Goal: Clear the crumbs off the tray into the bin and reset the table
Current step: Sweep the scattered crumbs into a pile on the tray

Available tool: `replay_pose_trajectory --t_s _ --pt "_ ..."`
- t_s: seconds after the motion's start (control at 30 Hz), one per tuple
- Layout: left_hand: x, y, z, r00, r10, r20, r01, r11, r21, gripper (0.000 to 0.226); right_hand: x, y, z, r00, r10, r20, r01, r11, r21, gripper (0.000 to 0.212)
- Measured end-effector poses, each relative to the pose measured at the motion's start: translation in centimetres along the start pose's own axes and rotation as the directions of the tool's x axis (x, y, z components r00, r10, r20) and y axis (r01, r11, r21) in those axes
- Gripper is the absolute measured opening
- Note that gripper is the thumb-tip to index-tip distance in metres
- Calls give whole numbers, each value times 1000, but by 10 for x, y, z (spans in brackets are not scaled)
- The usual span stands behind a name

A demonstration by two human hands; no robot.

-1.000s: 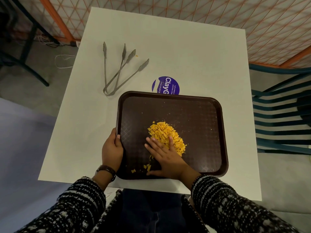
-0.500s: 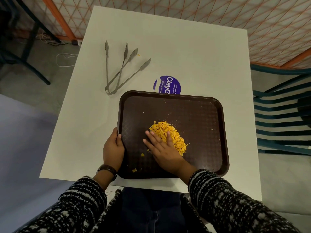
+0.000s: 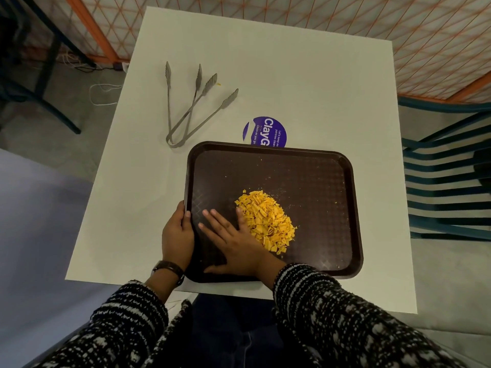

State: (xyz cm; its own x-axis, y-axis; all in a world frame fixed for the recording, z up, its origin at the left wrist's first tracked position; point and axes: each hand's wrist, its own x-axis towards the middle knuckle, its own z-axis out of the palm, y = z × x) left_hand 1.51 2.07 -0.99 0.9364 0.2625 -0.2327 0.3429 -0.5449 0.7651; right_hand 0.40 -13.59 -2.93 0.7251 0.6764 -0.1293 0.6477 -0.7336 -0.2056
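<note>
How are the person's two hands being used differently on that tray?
The left hand curls around the tray's left rim, gripping it; the right hand lies flat inside the tray, fingers spread. The right hand touches the orange crumbs; the left hand is clear of them. Only the left wrist wears a watch. Both emerge from patterned sleeves.

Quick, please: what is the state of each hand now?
Left hand: closed on the tray edge.
Right hand: open, flat on the tray beside the crumbs.

sticker [image 3: 264, 132] | "ClayG" (cut off by tray [image 3: 326, 166]) | "Clean as you go"
</note>
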Motion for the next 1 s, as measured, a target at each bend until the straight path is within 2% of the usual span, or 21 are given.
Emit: replay_pose_trajectory --t_s 0.13,0.3,0.43,0.6,0.7,0.87,1.0 --pt "2 4 -2 1000 28 -3 -28 1000 3 33 -6 9 3 993 114 -43 -117 989 -90 66" --pt "0 3 -2 1000 17 1 -17 1000 2 34 -16 28 -1 959 273 -79 -282 949 -138 83" --pt "-2 5 -3 1000 24 -10 -23 1000 7 33 -8 20 -5 966 248 -76 -254 963 -89 87" --pt "-2 5 -4 999 11 -38 -9 1000 29 33 18 3 -10 959 284 1 -283 955 -87 63" --pt "-2 6 -6 999 12 -47 -11 999 35 33 25 6 -13 970 229 81 -217 966 -143 72" --pt "-4 11 -9 999 1 -34 -1 1000 2 34 13 27 -16 913 392 116 -376 916 -136 56" --pt "-4 12 -9 1000 -14 -25 14 1000 -6 35 4 31 -23 898 420 129 -400 903 -156 54"
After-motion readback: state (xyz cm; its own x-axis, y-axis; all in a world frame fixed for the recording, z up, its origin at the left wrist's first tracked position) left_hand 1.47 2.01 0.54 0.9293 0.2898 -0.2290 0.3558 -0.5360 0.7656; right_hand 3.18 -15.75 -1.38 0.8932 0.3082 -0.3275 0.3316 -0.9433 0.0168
